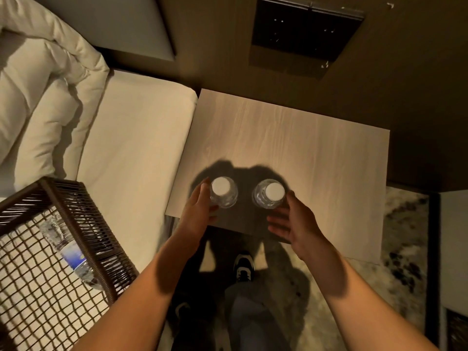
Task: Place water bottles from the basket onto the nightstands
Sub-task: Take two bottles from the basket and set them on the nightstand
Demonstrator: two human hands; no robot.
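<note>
Two clear water bottles with white caps stand upright side by side near the front edge of the light wooden nightstand (291,138). My left hand (198,211) rests against the left side of the left bottle (224,192), fingers loosely spread along it. My right hand (293,221) is open with its palm turned toward the right bottle (269,195), just apart from it. A dark wicker basket (83,224) sits on the bed at lower left, and another bottle with a blue label (68,252) lies on its side in it.
The bed (131,153) with white sheet and pillows (38,84) adjoins the nightstand's left edge. A dark wall panel (304,31) hangs behind the nightstand. My legs and a shoe (243,268) are on patterned carpet (400,249) below.
</note>
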